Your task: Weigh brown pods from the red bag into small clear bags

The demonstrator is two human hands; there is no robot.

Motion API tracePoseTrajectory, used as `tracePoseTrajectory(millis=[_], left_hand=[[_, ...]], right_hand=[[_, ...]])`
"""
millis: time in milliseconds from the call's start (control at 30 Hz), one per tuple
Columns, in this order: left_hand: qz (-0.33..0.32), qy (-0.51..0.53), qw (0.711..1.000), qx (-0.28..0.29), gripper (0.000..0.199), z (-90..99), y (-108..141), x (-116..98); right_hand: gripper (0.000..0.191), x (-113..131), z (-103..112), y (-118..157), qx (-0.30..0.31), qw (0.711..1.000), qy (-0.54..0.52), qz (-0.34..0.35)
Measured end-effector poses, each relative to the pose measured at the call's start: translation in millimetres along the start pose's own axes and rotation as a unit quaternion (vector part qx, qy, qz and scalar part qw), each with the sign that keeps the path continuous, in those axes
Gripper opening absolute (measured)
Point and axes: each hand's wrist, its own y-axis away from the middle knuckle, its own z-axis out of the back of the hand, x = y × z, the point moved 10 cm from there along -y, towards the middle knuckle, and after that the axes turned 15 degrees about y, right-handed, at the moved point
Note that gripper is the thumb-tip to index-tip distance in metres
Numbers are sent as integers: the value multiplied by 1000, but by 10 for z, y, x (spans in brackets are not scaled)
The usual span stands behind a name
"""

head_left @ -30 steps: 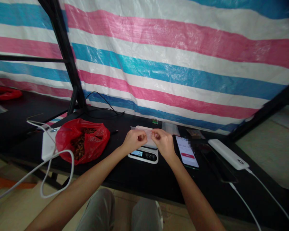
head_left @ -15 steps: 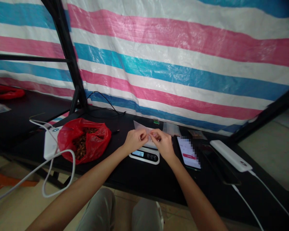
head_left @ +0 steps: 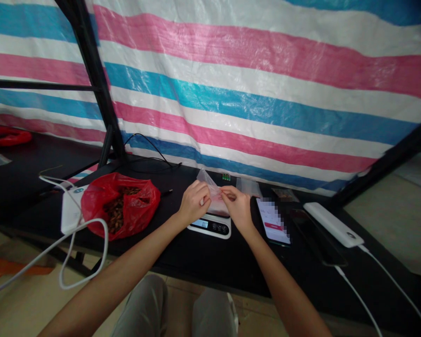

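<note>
A small clear plastic bag (head_left: 215,196) is between my hands, above a white kitchen scale (head_left: 225,232) whose lit display appears to read zero. My left hand (head_left: 195,200) is closed with curled fingers at the bag's left side; its fingertips are partly hidden, but the film bunches up against them. On the opposite edge, thumb and index finger of my right hand (head_left: 237,205) pinch the film. Left of the scale stands an open red plastic bag (head_left: 145,210) with small brown dried pieces (head_left: 115,215) inside.
To the right lie a lit phone (head_left: 272,222), a dark phone (head_left: 317,238) and a white power bank (head_left: 331,224) with cables. Small green batteries (head_left: 226,177) and another clear bag (head_left: 249,188) lie behind. A white cable (head_left: 107,229) loops over the front edge at left.
My left hand has shifted slightly left and turned its back more upward. The clear bag's upper corner now stands higher. My right hand keeps its pinch.
</note>
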Motion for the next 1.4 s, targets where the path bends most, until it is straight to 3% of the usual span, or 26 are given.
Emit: tracePoseTrajectory(millis=[133,300,400,800,1200,1400], left_hand=[[-33,-26,999,23,10,-10,11,-131],[-71,-20,986,150,41,-211,30,-199],[-71,-3,979,190,48,-262,30,-179],[-25,-58,990,124,48,-181,-41,-26],[-2,-77,988,132,74,-186,-23,83],[21,-56,991,122,69,-170,-27,122]], right_hand=[[17,-61,-99,7,25,999,-30,-31],[18,-113,-161,5,42,995,-78,-35],[23,-157,-162,-5,46,994,-85,-48],[20,-178,-159,-42,43,990,-123,-54],[30,-237,-225,-25,66,978,-169,-99],[28,-213,-252,-8,68,982,-159,-77]])
